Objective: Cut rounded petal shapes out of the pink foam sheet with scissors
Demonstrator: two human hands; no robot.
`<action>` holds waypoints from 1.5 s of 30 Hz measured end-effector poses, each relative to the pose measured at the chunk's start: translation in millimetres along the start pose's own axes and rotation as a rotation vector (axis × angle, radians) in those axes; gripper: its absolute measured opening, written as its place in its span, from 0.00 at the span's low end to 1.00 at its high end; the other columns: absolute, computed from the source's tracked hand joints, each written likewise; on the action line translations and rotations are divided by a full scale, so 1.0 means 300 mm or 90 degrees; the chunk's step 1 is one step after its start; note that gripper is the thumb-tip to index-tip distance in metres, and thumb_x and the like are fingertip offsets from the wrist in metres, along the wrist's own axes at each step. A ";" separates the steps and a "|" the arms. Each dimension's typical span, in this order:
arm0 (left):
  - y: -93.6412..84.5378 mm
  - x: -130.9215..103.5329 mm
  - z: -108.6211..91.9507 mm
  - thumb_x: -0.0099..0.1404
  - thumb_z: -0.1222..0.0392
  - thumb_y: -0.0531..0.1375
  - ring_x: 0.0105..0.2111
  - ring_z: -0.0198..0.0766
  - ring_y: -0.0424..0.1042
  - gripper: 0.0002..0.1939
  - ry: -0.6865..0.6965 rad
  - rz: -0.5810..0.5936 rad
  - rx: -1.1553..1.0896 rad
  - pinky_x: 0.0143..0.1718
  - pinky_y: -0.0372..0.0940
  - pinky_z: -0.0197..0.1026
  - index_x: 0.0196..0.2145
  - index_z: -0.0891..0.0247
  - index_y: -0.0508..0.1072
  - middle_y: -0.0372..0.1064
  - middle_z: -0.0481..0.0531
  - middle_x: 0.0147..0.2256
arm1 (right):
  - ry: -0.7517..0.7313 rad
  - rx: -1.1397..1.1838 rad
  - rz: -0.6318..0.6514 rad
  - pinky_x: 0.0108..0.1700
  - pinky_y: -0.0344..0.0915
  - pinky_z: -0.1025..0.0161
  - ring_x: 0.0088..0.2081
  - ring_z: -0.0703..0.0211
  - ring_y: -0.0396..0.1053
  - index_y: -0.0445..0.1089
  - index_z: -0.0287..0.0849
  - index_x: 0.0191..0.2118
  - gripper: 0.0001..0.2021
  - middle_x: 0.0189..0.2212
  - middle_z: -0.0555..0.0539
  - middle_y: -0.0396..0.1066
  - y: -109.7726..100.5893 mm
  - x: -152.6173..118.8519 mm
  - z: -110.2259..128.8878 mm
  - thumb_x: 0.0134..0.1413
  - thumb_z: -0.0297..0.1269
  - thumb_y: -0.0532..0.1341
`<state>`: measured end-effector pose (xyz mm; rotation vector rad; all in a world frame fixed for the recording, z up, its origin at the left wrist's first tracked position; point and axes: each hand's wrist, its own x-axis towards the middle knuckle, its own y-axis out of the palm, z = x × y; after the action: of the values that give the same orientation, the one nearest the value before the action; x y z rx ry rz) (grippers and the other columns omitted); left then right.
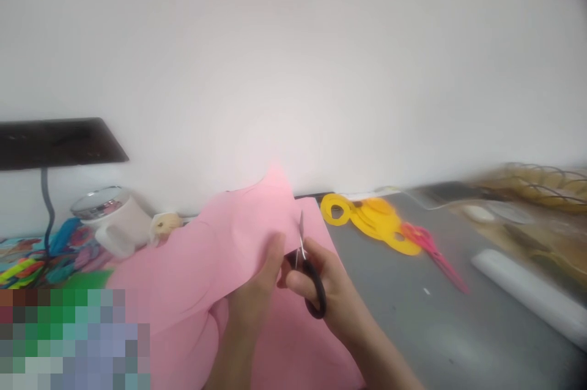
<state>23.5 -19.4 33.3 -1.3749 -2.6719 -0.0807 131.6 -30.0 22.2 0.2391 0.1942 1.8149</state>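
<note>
My right hand (323,277) is closed on black-handled scissors (316,298), fingers through the handles. Their blades point up and stand parted at the right edge of a large pink paper sheet (247,225). Beside them my left hand (266,274) pinches the lower edge of that sheet, its thumb on top and its other fingers mostly hidden beneath. Faint curved lines run across the sheet. More pink paper (293,341) lies underneath on the grey table.
Yellow paper cut-outs (378,219) and pink scissors (435,252) lie right of the paper. A white roll (527,292) and a wire basket (545,185) are farther right. At left stand a white mug (123,225) and colourful bundles (64,243), below a dark panel (59,142).
</note>
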 end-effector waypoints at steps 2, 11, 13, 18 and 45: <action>-0.001 0.005 0.010 0.45 0.52 0.70 0.51 0.55 0.69 0.23 0.030 0.006 -0.012 0.57 0.60 0.58 0.38 0.63 0.73 0.71 0.60 0.45 | 0.003 -0.011 -0.006 0.35 0.63 0.61 0.27 0.62 0.58 0.62 0.43 0.28 0.23 0.23 0.54 0.60 0.003 0.000 0.002 0.39 0.55 0.71; -0.002 -0.001 -0.002 0.45 0.49 0.69 0.48 0.55 0.70 0.21 0.020 -0.008 0.030 0.56 0.59 0.59 0.34 0.61 0.72 0.71 0.56 0.37 | -0.001 -0.040 -0.026 0.32 0.62 0.61 0.27 0.61 0.61 0.62 0.42 0.27 0.22 0.23 0.54 0.61 0.008 -0.001 0.004 0.42 0.53 0.70; 0.000 -0.007 -0.011 0.46 0.48 0.69 0.49 0.55 0.69 0.20 0.002 -0.019 0.041 0.58 0.57 0.59 0.33 0.61 0.73 0.71 0.56 0.37 | -0.002 -0.040 -0.025 0.32 0.62 0.62 0.27 0.61 0.61 0.63 0.42 0.27 0.21 0.22 0.54 0.61 0.009 -0.001 0.005 0.42 0.53 0.70; 0.005 -0.007 -0.011 0.45 0.49 0.69 0.51 0.55 0.68 0.22 0.014 -0.014 0.004 0.57 0.59 0.57 0.37 0.61 0.73 0.71 0.57 0.41 | 0.007 -0.033 -0.032 0.30 0.62 0.62 0.24 0.64 0.57 0.63 0.43 0.27 0.20 0.20 0.56 0.58 0.012 0.003 0.011 0.42 0.51 0.71; 0.009 -0.020 -0.023 0.45 0.48 0.69 0.50 0.56 0.69 0.19 -0.013 -0.027 0.013 0.56 0.60 0.57 0.32 0.61 0.72 0.72 0.55 0.35 | -0.003 -0.011 -0.061 0.28 0.60 0.64 0.22 0.66 0.54 0.61 0.43 0.23 0.20 0.18 0.57 0.56 0.018 0.003 0.015 0.40 0.46 0.72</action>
<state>29.9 -23.5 39.2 -1.3210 -2.7114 -0.0431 127.5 -30.5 28.0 0.2189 0.1837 1.7208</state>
